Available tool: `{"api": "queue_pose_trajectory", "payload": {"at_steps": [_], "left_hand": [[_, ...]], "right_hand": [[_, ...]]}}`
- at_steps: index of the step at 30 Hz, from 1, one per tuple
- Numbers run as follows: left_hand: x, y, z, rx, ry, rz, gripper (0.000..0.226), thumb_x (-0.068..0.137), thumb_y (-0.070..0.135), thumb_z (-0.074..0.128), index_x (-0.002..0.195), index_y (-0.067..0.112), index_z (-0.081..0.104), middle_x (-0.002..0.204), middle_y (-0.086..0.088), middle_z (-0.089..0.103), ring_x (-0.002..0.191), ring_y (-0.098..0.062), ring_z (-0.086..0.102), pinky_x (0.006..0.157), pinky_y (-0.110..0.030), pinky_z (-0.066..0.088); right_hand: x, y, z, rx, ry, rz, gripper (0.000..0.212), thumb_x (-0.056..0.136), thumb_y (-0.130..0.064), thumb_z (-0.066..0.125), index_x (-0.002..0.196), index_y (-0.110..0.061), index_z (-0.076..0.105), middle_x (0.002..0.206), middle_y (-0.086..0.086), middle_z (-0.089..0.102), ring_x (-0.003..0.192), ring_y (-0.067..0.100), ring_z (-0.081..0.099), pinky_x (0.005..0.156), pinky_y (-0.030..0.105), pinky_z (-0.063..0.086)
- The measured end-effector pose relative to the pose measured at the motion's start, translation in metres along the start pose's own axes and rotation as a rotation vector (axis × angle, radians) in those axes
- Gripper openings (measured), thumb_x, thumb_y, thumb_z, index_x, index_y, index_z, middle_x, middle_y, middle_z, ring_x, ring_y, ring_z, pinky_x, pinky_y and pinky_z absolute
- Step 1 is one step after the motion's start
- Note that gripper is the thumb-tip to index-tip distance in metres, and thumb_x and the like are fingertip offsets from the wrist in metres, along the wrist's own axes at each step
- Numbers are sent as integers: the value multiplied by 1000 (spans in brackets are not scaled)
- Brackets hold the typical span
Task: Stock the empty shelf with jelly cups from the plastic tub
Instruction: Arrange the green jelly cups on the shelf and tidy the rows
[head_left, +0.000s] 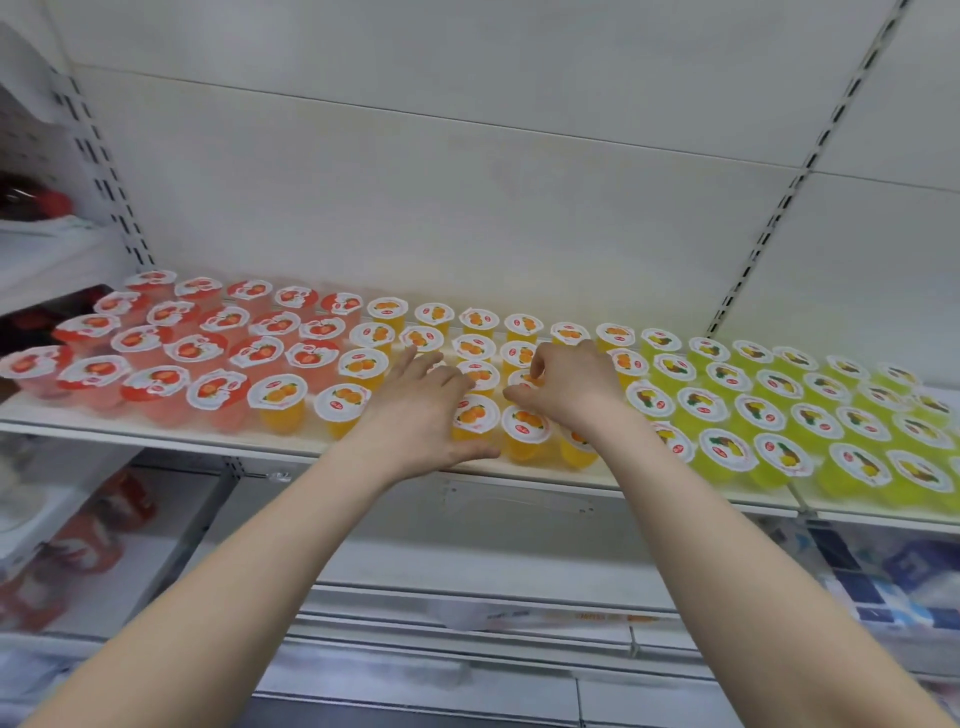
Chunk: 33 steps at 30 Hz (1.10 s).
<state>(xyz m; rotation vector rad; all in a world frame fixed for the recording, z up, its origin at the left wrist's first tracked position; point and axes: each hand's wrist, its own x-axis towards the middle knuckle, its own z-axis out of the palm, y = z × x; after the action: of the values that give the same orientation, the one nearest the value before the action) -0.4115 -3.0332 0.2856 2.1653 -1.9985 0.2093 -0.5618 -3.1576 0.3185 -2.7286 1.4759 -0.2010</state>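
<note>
"Crowding is looking like the danger: the orange jelly cups (524, 426) are sitting packed along the shelf (156, 425), the front row right at its lip."

"Yes. The left hand (421, 415) is lying flat, fingers straight against them, while the right hand (566, 389) is pinching one cup's rim. Any sideways shove is risking a tumble."

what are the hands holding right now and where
The right hand pinches an orange jelly cup by its lid rim. The left hand lies flat on other cups, gripping nothing.

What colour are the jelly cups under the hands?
The jelly cups there are orange, best seen in the head view.
</note>
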Motion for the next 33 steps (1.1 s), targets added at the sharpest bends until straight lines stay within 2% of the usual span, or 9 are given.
{"api": "queue_pose_trajectory", "payload": {"at_steps": [7,10,12,14,18,21,26,29,33], "left_hand": [[-4,-6,1,3,9,36,82,78,75,51,141,24,45,146,3,44,144,-24,23,121,-44,7],[-13,-17,4,-52,88,25,78,74,70,62,134,21,53,137,0,52,134,-24,36,116,-42,24],[-20,-25,5,-87,149,-26,73,71,65,69,128,19,58,131,-1,56,126,-25,44,106,-39,36],[-25,-33,3,-81,167,-78,68,71,61,71,124,21,60,128,0,58,123,-25,47,99,-38,42],[-27,-43,1,-55,150,-96,52,78,54,69,120,23,61,125,1,60,121,-24,46,97,-35,41],[-27,-45,3,-55,157,-78,47,82,52,66,119,23,61,124,2,61,119,-22,47,95,-33,40],[-28,-50,5,-53,159,-40,52,80,60,62,118,25,62,122,4,61,120,-21,44,97,-32,39],[-24,-56,-1,-81,161,-56,59,81,70,49,114,25,67,117,5,62,119,-20,45,98,-33,40],[13,-72,-17,-186,164,-138,43,93,52,51,123,23,62,126,0,59,123,-23,46,100,-37,40]], "right_hand": [[2,-7,5,5,12,-3,39,81,-58,59,99,-25,64,104,1,67,112,25,50,87,40,47],[3,-11,0,7,26,3,42,84,-59,58,107,-25,65,111,1,66,118,26,47,91,40,45],[6,-19,-3,21,93,-28,42,87,-57,56,111,-24,65,115,1,65,118,26,47,90,39,43],[9,-33,-4,24,110,-64,40,87,-56,56,111,-25,64,114,0,66,116,25,48,87,38,42],[11,-59,1,-9,7,-68,40,84,-54,58,108,-23,63,111,3,65,118,27,47,89,39,42],[14,-65,7,-15,17,-60,36,82,-51,59,103,-22,64,107,4,67,117,27,47,87,38,44],[13,-70,12,9,22,-51,36,83,-53,60,100,-22,65,103,2,67,114,26,48,85,39,46],[19,-63,10,48,9,-46,39,82,-57,59,102,-25,65,104,0,67,112,26,50,83,38,47],[39,-45,4,85,114,-86,41,90,-51,57,117,-21,65,116,3,68,111,28,56,88,40,48]]}}
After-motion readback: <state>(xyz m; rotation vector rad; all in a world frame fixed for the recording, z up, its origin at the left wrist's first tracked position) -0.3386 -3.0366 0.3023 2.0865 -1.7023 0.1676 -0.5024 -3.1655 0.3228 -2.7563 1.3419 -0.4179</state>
